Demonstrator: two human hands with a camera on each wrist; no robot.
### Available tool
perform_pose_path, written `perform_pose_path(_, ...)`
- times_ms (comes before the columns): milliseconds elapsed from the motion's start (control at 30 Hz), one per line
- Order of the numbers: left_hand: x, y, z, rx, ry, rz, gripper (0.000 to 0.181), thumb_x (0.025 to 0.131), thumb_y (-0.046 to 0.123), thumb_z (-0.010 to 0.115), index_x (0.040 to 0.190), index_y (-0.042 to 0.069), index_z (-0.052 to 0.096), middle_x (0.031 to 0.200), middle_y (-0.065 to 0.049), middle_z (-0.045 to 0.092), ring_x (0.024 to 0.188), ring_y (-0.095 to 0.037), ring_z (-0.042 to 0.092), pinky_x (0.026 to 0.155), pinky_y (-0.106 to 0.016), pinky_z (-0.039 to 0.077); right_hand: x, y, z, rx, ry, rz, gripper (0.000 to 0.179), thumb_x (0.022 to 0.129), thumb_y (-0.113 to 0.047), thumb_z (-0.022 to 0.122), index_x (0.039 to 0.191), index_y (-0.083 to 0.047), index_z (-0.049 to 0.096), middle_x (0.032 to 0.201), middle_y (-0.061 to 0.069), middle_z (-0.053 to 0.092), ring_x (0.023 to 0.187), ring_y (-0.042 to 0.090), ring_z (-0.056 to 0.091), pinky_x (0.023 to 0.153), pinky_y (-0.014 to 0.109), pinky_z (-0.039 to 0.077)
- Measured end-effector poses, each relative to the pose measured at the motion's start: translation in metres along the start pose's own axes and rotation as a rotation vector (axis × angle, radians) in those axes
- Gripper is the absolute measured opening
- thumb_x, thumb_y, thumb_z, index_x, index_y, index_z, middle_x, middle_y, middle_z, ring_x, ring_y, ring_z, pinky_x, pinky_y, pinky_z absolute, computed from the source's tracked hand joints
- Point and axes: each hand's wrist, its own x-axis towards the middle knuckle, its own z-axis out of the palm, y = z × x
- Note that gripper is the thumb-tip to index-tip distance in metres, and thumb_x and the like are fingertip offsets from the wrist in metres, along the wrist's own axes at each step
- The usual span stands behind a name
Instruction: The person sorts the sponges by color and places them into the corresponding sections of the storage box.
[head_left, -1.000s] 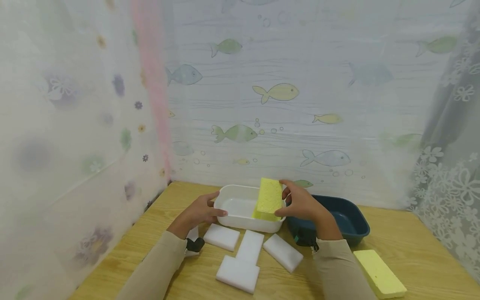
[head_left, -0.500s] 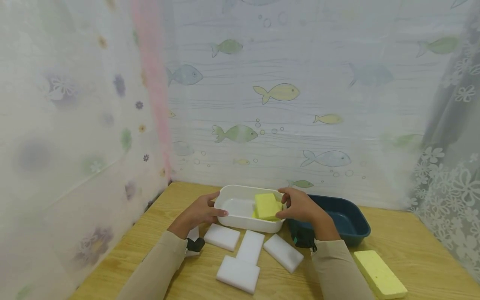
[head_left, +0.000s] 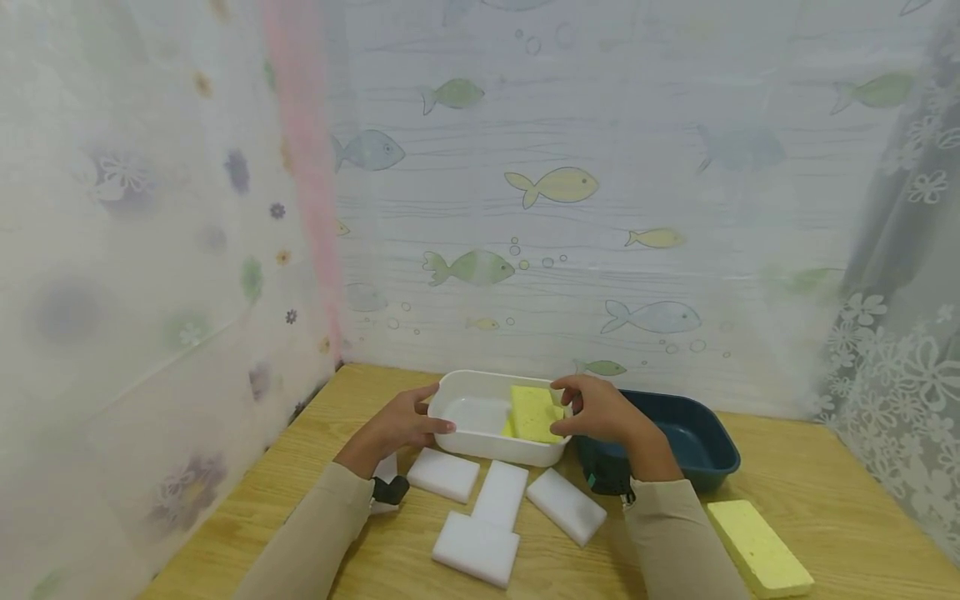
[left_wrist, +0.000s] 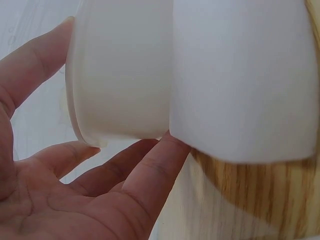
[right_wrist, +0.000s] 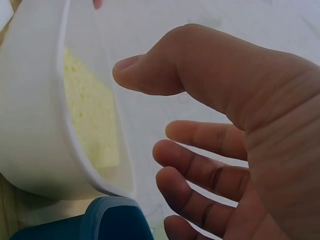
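Note:
A white plastic tub stands at the back of the table. My left hand holds its left end, thumb and fingers spread across the corner; the left wrist view shows the fingertips on the wall of the tub. In the tub's right end lies a yellow sponge, with a bit of another yellow piece showing under it. My right hand hovers over the tub's right rim, thumb and fingers apart. In the right wrist view the hand holds nothing and the sponge sits inside the wall.
A dark blue tub stands right of the white one, partly behind my right wrist. Several white foam blocks lie in front, one partly hidden by my left wrist. Another yellow sponge lies on the wooden table at the right.
The yellow sponge, upright in my right hand's grip a second ago, has come down into the white tub. My right hand has let go of it. My left hand has stayed in place.

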Motion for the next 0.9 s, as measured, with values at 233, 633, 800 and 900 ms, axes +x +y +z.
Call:
perform_pose_path(233, 0.002, -0.003, -0.001, -0.027, -0.005, 0.002, 0.11, 0.08, 0.009, 0.09, 0.166, 0.01, 0.022, 0.146, -0.031, 0.052, 0.115, -0.036, 0.068, 0.091, -0.048, 0.061, 0.0, -0.004, 0.002, 0.006, -0.031, -0.042, 0.069, 0.083, -0.032, 0.086, 0.141, -0.006, 0.061, 0.122, 0.013, 0.066, 0.107, 0.029, 0.062, 0.085, 0.04, 0.055)
perform_pose_path(633, 0.001, -0.004, 0.001, -0.026, 0.005, 0.001, 0.11, 0.08, 0.012, 0.09, 0.166, 0.01, 0.022, 0.15, -0.03, 0.05, 0.116, -0.034, 0.068, 0.089, -0.047, 0.062, -0.016, -0.025, 0.003, -0.045, -0.066, -0.106, 0.068, 0.081, -0.033, 0.089, 0.139, -0.008, 0.063, 0.128, 0.009, 0.067, 0.115, 0.029, 0.063, 0.093, 0.044, 0.054)
perform_pose_path(800, 0.0, -0.002, 0.001, -0.02, 0.0, 0.0, 0.11, 0.081, 0.012, 0.09, 0.166, 0.01, 0.021, 0.149, -0.031, 0.05, 0.115, -0.035, 0.069, 0.09, -0.046, 0.061, -0.029, -0.029, -0.002, -0.119, -0.07, -0.197, 0.065, 0.083, -0.034, 0.088, 0.137, -0.007, 0.064, 0.126, 0.01, 0.068, 0.113, 0.03, 0.065, 0.093, 0.047, 0.055)
perform_pose_path(900, 0.0, -0.002, 0.0, -0.02, -0.005, 0.002, 0.11, 0.082, 0.011, 0.089, 0.166, 0.009, 0.019, 0.149, -0.032, 0.05, 0.115, -0.035, 0.069, 0.09, -0.046, 0.061, -0.036, -0.029, -0.004, -0.147, -0.07, -0.231, 0.063, 0.083, -0.033, 0.087, 0.136, -0.007, 0.065, 0.123, 0.008, 0.068, 0.113, 0.03, 0.065, 0.093, 0.047, 0.056)
